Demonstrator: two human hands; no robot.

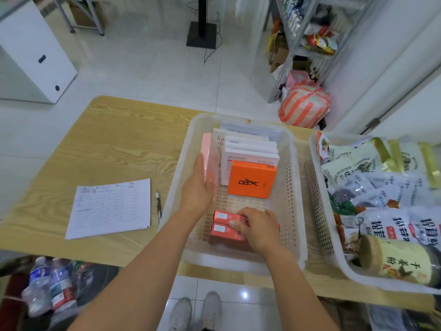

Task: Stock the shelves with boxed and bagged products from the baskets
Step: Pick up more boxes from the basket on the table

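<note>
**A:** Nearest you, at six o'clock inside the basket, your right hand lay over two red boxes stacked flat. Its fingers were close together and curled down over the boxes' tops.

**B:** At nine o'clock, your left hand held a pink box upright by the basket's left wall. Your thumb ran up its near face. Your fingers went behind the box, so I couldn't tell how they lay.

**A:** Just past your hands, an orange box leaned on a row of white boxes standing on edge toward twelve o'clock. I'd say you were at the picking step, with a load in each hand and nothing shelved yet.

**B:** On the table at nine o'clock lay a sheet of paper with a pen just beside it. At three o'clock the second basket sat just beside the first. It was heaped with bags, and a jar lay at its near end.

**A:** The shelves stood far off at one o'clock, well apart from the table. To my mind, your next move called for lifting both loads clear of the rim. You'd have needed to squeeze the two red boxes so they didn't slide apart, then turn toward one o'clock.
</note>
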